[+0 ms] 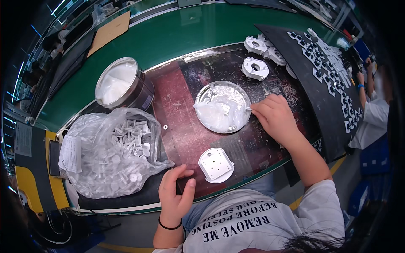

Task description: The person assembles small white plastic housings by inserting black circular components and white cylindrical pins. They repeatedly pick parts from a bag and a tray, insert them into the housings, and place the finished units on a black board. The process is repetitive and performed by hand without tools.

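beside the grease dish [211,90], a bag of white parts [114,156], apparently open.

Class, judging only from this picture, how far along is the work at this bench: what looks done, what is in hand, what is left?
Done: rows of small parts lie on the black mat. In hand: the right hand has a thin tool in its grip, the tip in the dish of white paste; the left hand rests open beside a white square plate. Left: the bag of white plastic pieces looks full, and white round housings wait.

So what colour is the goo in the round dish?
White, slightly see-through goo fills the shiny round dish; the head view shows it best.
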A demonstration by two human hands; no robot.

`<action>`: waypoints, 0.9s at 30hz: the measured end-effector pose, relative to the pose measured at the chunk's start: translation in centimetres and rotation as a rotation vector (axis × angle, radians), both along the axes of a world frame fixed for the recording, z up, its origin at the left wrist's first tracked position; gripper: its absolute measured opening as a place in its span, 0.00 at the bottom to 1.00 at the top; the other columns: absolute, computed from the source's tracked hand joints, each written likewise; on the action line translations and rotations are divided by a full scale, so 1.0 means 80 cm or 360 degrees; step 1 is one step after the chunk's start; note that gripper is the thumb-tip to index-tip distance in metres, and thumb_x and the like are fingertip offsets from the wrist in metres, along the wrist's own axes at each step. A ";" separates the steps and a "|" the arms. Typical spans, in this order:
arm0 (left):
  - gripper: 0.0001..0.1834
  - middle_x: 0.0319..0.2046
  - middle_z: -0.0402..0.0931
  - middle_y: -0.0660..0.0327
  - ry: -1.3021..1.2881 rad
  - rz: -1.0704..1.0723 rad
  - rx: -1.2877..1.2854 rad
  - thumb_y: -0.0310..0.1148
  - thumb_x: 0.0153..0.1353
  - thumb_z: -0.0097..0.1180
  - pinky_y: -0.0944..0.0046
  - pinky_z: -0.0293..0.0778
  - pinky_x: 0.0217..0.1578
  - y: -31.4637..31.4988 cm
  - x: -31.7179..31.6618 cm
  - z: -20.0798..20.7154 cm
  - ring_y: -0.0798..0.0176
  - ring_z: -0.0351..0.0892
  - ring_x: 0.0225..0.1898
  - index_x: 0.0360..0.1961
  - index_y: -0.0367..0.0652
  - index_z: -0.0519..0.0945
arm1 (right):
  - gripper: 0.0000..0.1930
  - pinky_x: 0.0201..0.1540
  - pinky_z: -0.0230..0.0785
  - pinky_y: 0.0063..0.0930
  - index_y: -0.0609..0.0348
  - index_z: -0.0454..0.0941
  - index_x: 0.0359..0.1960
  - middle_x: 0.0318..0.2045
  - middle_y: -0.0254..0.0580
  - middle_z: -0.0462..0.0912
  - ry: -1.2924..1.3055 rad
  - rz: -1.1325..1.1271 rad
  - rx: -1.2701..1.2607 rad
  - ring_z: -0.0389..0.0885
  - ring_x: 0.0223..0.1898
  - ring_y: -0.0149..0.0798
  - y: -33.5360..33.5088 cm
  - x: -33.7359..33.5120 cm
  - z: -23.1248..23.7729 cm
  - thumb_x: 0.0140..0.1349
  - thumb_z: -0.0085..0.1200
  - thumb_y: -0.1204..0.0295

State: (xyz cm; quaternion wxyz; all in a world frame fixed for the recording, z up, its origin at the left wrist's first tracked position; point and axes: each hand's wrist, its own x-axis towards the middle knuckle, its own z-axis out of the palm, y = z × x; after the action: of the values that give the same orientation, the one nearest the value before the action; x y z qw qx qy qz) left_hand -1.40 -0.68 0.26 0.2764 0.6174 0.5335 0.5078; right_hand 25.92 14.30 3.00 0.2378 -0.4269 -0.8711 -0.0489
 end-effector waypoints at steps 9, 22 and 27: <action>0.18 0.33 0.79 0.55 0.0012 -0.0001 0.0011 0.22 0.52 0.58 0.64 0.72 0.38 0.001 0.000 0.000 0.59 0.77 0.34 0.47 0.35 0.73 | 0.07 0.42 0.66 0.36 0.62 0.78 0.36 0.29 0.45 0.78 0.0305 -0.0143 -0.0336 0.75 0.35 0.47 -0.006 0.005 -0.003 0.58 0.54 0.73; 0.18 0.33 0.78 0.55 0.0037 0.0000 0.0012 0.23 0.53 0.57 0.63 0.71 0.38 0.001 0.000 0.003 0.59 0.77 0.34 0.47 0.35 0.73 | 0.06 0.46 0.65 0.37 0.61 0.76 0.36 0.33 0.44 0.77 0.0449 -0.0076 -0.0411 0.73 0.40 0.47 -0.008 0.007 0.000 0.59 0.52 0.73; 0.18 0.33 0.78 0.55 0.0043 -0.0003 0.0013 0.23 0.53 0.58 0.63 0.71 0.38 0.001 0.000 0.001 0.59 0.77 0.34 0.47 0.35 0.73 | 0.07 0.47 0.64 0.36 0.62 0.75 0.38 0.35 0.45 0.76 0.0532 -0.0122 -0.0573 0.72 0.41 0.48 -0.011 0.007 0.001 0.60 0.51 0.74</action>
State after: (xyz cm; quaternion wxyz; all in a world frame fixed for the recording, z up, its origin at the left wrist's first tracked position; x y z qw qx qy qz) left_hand -1.43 -0.61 0.36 0.2671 0.6260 0.5344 0.5012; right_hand 26.45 13.45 3.08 0.2965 -0.4973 -0.7975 0.1694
